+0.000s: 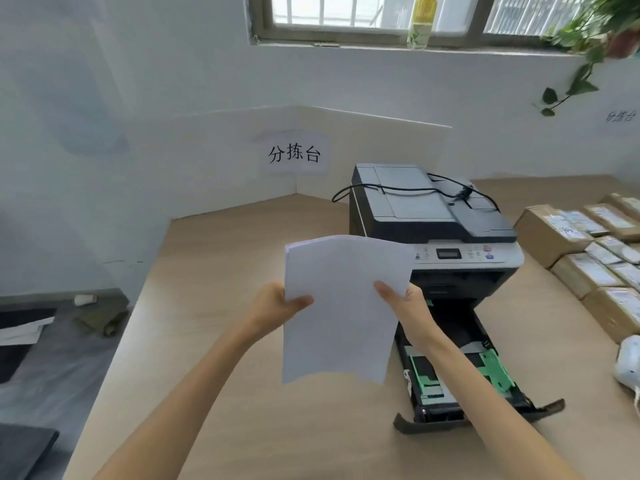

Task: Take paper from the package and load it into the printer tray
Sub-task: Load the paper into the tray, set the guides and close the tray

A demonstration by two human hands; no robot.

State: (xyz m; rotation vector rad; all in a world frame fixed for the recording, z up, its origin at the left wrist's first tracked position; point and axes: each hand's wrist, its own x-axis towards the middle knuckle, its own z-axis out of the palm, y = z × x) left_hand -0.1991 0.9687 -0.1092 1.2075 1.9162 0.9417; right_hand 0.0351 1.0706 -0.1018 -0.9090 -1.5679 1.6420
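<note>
I hold a thin stack of white paper (341, 306) upright in the air above the wooden table, just left of the printer. My left hand (277, 306) grips its left edge and my right hand (403, 303) grips its right edge. The dark grey and white printer (433, 216) stands on the table, a black cable lying across its lid. Its paper tray (460, 375) is pulled out toward me, showing green guides and no paper inside. My right forearm crosses over the tray. The paper package is out of sight.
Brown wrapped parcels (585, 251) lie in rows on the table to the right. A white device (628, 365) sits at the right edge. The wooden table (214, 258) ends at a white partition with a paper sign (294, 154). Left of the table is a lower grey surface.
</note>
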